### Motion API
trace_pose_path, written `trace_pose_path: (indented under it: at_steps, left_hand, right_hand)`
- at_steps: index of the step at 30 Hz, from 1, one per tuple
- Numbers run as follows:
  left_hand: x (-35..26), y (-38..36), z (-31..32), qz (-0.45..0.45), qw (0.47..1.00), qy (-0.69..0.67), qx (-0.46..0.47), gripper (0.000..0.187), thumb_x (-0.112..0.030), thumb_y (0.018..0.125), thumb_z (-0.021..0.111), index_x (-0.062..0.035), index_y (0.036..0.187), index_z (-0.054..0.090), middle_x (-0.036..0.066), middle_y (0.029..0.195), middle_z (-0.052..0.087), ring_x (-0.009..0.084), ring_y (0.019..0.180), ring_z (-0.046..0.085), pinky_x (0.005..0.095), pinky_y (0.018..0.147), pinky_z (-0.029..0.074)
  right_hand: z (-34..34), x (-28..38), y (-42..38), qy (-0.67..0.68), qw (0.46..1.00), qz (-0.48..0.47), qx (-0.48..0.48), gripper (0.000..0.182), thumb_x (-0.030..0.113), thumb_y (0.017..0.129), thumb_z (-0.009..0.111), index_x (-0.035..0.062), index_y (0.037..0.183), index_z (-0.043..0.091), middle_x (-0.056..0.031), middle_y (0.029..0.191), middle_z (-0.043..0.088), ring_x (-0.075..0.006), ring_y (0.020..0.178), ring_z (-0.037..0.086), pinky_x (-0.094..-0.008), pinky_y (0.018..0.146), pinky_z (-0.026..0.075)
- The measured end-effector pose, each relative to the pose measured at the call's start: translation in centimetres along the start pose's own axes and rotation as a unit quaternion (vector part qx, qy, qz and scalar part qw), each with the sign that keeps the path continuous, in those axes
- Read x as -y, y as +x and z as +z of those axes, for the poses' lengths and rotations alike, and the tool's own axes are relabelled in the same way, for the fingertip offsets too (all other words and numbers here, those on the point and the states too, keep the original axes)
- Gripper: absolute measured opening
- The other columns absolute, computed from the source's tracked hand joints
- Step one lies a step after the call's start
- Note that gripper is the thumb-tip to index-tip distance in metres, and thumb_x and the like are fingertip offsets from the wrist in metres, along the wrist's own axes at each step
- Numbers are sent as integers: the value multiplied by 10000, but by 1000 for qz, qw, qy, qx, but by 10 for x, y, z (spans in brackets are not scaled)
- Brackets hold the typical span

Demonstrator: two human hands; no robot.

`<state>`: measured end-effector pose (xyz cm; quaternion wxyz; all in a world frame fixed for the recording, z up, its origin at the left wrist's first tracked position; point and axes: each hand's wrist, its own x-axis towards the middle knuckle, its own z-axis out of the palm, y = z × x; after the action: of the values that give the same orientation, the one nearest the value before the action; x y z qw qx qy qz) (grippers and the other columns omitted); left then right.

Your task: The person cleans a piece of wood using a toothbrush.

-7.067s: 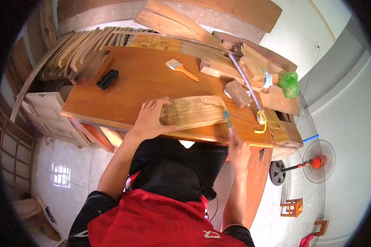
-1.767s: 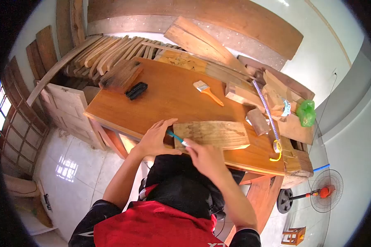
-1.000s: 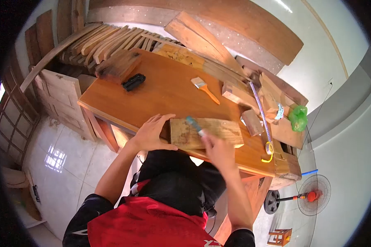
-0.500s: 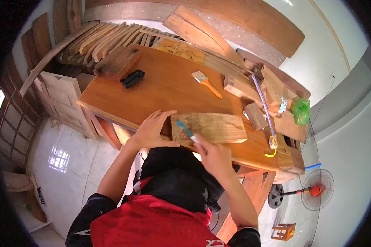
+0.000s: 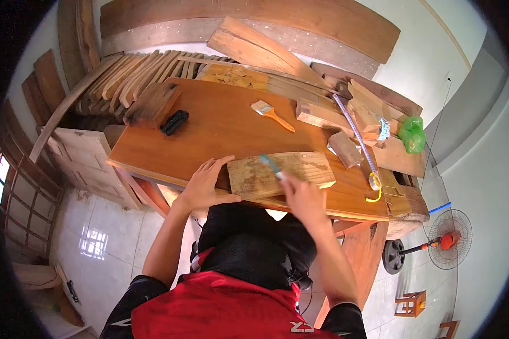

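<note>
A wooden block [image 5: 308, 169] with a stained, weathered top face lies near the front edge of the orange-brown table [image 5: 209, 130]. My left hand [image 5: 205, 185] braces the block's left end, with the thumb on the near side and the fingers toward the far corner. In my right hand [image 5: 305, 199] is a small teal-and-white brush [image 5: 272, 166], gripped by its handle. The teal end points away from me and rests over the top face of the block. Blur hides the exact contact between brush and wood.
A paintbrush [image 5: 273, 116] with an orange handle lies behind the block. Further left are a black object [image 5: 174, 122] and a dark plank [image 5: 151, 105]. On the right sit a tape measure [image 5: 374, 181], wood offcuts [image 5: 345, 149] and a green plastic bag [image 5: 412, 135]. A fan [image 5: 448, 240] stands beyond.
The brush and my right hand have moved right and farther along the block's top. My left hand stays at the block's left end. The whole view has shifted slightly.
</note>
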<state>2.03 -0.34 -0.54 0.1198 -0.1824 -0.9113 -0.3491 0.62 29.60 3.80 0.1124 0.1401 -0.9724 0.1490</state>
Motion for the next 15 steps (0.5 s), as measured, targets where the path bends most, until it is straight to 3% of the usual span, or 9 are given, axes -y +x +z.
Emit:
trace_pose_path:
  at_steps: [1, 4, 5, 8, 9, 10, 12, 15]
  left_hand:
    - [-2, -1, -1, -6, 1000, -1, 1, 1136, -640, 720, 908, -82, 1593, 443, 276, 1453, 586, 476, 1400, 519, 519, 1208, 402]
    - [1, 4, 0, -5, 1000, 0, -12, 1132, -641, 725, 901, -84, 1596, 441, 282, 1455, 583, 479, 1407, 515, 520, 1209, 400]
    - [2, 2, 1, -4, 1000, 0, -7, 1129, -641, 728, 899, -86, 1597, 441, 283, 1457, 583, 480, 1410, 513, 520, 1210, 399]
    - [1, 2, 2, -5, 1000, 5, -9, 1115, -631, 733, 898, -81, 1593, 447, 282, 1460, 584, 477, 1418, 508, 523, 1210, 397]
    - [1, 0, 3, -5, 1000, 15, -8, 1109, -629, 736, 898, -80, 1590, 450, 282, 1459, 585, 477, 1419, 508, 523, 1210, 397]
    - [2, 0, 4, -7, 1000, 23, -11, 1103, -626, 738, 897, -78, 1587, 453, 283, 1458, 586, 477, 1419, 508, 524, 1210, 397]
    - [2, 2, 4, -13, 1000, 14, -9, 1101, -615, 741, 902, -93, 1593, 441, 282, 1481, 573, 485, 1437, 491, 533, 1222, 381]
    - [0, 1, -3, -30, 999, -25, 21, 1117, -600, 743, 912, -129, 1619, 404, 284, 1546, 533, 510, 1481, 443, 552, 1253, 340]
  right_hand:
    - [2, -9, 6, -41, 995, -28, -81, 233, 368, 1074, 624, 244, 1183, 788, -189, 693, 714, -415, 650, 738, -573, 597, 581]
    - [-5, 20, -20, -25, 997, -70, -13, 238, 375, 1076, 613, 223, 1125, 789, -198, 701, 716, -420, 650, 736, -580, 600, 578]
    - [-3, 30, -31, 40, 990, -133, -17, 265, 390, 1084, 594, 220, 1113, 795, -204, 711, 720, -428, 650, 735, -588, 604, 575]
    - [1, 6, -17, 8, 993, -114, -25, 285, 402, 1089, 586, 223, 1132, 803, -201, 697, 716, -423, 646, 735, -566, 589, 576]
    - [-6, 0, -5, -18, 998, -48, -31, 307, 414, 1095, 577, 220, 1127, 812, -198, 677, 709, -416, 641, 737, -538, 572, 579]
    - [-10, -7, 5, -64, 998, 2, -29, 327, 432, 1095, 583, 217, 1172, 815, -194, 756, 736, -418, 729, 750, -559, 635, 584]
    - [-12, 3, 2, -85, 996, -4, 36, 319, 430, 1093, 590, 241, 1240, 801, -195, 759, 740, -425, 719, 747, -553, 636, 586]
    - [-6, 33, -31, 9, 990, -138, 31, 302, 410, 1078, 623, 241, 1250, 804, -215, 790, 749, -426, 728, 749, -558, 656, 587]
